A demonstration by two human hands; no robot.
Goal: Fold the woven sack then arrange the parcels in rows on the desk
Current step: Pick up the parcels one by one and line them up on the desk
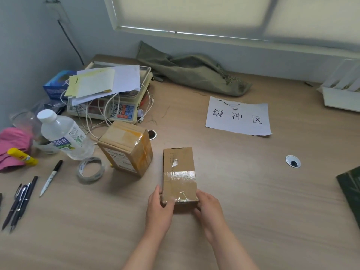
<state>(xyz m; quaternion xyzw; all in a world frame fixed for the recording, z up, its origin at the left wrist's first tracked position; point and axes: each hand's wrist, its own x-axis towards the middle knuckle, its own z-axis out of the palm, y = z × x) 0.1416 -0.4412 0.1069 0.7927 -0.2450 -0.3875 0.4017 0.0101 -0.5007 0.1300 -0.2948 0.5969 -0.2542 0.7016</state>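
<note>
A long flat cardboard parcel [178, 172] with clear tape across it lies on the wooden desk [243, 191] near the middle. My left hand [158, 210] grips its near left corner and my right hand [209, 209] grips its near right corner. A second, taller taped parcel [126, 148] stands just to its left, a small gap apart. The olive-green woven sack [191, 72] lies crumpled at the back of the desk against the wall.
At the left are a scale [116, 106] piled with papers and cables, a water bottle [64, 135], a tape roll [90, 169], pens [19, 203], a marker [51, 177], a glue stick and pink cloth. A paper sign [238, 118] lies back right, a white tray [342, 88] far right, a dark object [350, 190] at the right edge.
</note>
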